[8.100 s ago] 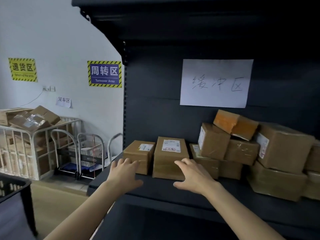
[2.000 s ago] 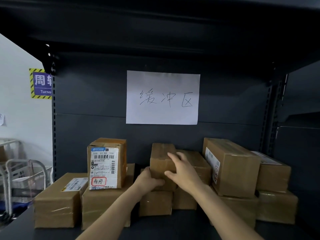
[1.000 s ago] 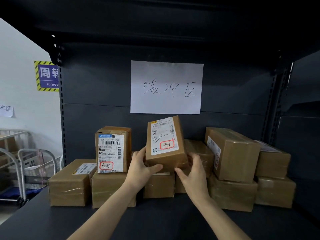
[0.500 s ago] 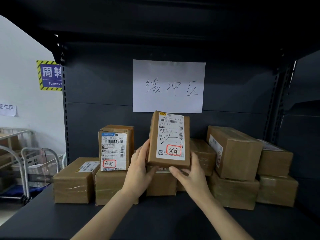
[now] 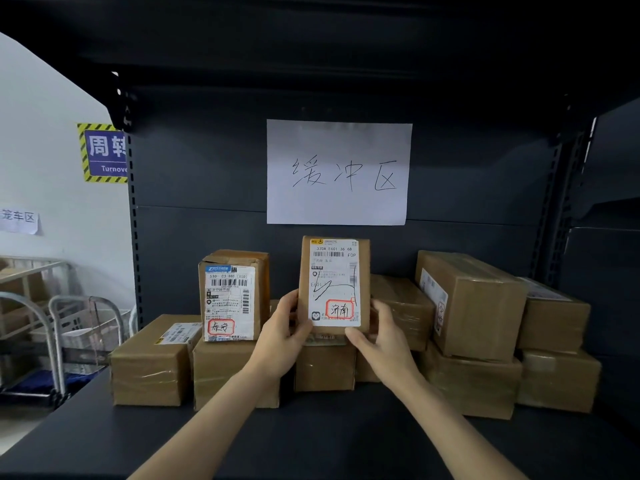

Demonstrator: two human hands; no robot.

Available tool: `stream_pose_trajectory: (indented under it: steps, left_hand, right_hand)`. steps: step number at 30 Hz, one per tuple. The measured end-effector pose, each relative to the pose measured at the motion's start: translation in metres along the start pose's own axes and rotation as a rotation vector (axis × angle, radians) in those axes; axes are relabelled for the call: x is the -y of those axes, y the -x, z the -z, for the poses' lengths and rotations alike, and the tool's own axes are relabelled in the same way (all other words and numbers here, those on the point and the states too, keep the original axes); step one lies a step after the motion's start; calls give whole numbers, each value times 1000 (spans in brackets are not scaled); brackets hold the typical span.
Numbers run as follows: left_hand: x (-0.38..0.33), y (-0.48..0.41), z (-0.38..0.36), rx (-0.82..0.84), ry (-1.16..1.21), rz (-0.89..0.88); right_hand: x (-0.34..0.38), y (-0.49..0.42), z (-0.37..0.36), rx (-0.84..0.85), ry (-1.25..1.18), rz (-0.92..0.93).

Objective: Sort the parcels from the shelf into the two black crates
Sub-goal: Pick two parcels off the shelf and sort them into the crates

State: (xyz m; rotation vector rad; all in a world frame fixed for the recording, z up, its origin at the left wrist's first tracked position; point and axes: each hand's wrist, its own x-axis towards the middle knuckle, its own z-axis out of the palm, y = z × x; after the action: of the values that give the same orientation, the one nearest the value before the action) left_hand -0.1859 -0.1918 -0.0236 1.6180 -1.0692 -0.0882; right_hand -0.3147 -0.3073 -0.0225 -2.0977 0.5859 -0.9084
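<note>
I hold a small brown parcel (image 5: 334, 282) upright over the dark shelf (image 5: 311, 434), its white label with a red-circled marking facing me. My left hand (image 5: 282, 336) grips its lower left edge and my right hand (image 5: 384, 336) grips its lower right corner. A second labelled parcel (image 5: 232, 296) stands upright to the left on top of other boxes. Several plain brown parcels (image 5: 471, 306) are stacked along the shelf behind and to the right. The black crates are out of view.
A white paper sign (image 5: 337, 173) with handwriting hangs on the shelf's back panel. Another shelf board sits low overhead. Left of the shelf are metal trolleys (image 5: 52, 327) and a white wall with a blue and yellow sign (image 5: 104, 152).
Both hands took the parcel from the pile, lifted it and turned it upright until its label faces me. In the last half second it has barely moved.
</note>
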Motion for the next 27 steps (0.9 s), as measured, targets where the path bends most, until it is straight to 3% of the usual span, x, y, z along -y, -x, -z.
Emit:
stream_pose_trajectory:
  steps: [11, 15, 18, 21, 24, 27]
  left_hand:
    - [25, -15, -10, -39, -317, 174]
    - [24, -10, -8, -26, -361, 144]
    - [21, 5, 6, -171, -388, 0]
    - [20, 22, 33, -457, -382, -103]
    - [33, 21, 64, -659, -327, -8]
    - [57, 8, 85, -548, -221, 190]
  right_hand:
    - [-19, -15, -29, 23, 119, -114]
    - [-21, -16, -28, 35, 86, -108]
    - [-20, -18, -26, 41, 46, -99]
    - [-17, -22, -26, 61, 2, -104]
    - [-15, -27, -25, 75, -45, -127]
    - [-13, -31, -28, 84, -133, -166]
